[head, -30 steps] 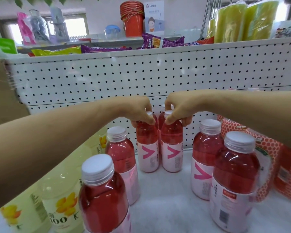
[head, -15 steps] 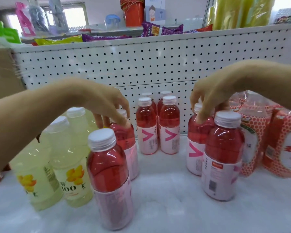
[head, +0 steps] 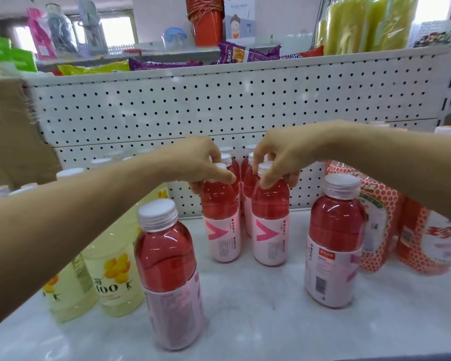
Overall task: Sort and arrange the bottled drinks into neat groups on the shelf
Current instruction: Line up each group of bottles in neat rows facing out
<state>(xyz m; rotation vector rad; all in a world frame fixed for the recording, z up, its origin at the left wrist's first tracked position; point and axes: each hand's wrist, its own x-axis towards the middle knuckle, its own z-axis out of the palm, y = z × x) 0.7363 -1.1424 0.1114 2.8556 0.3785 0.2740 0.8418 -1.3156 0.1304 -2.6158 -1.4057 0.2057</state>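
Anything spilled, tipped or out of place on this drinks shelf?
Nothing spilled or tipped. Two red plastic drink bottles with white caps stand apart from the red group by the white pegboard: one front left, one at right, both with the pink V mark turned away. The left hand and right hand grip the group's front pair.

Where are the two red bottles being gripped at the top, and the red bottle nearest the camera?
Left-held red bottle (head: 223, 238), head view, pink label.
Right-held red bottle (head: 270, 241), head view, pink label.
Nearest red bottle (head: 164, 256), head view, red body above label.

Upright red bottles (head: 220, 217), pale-yellow bottles (head: 115, 272) at left
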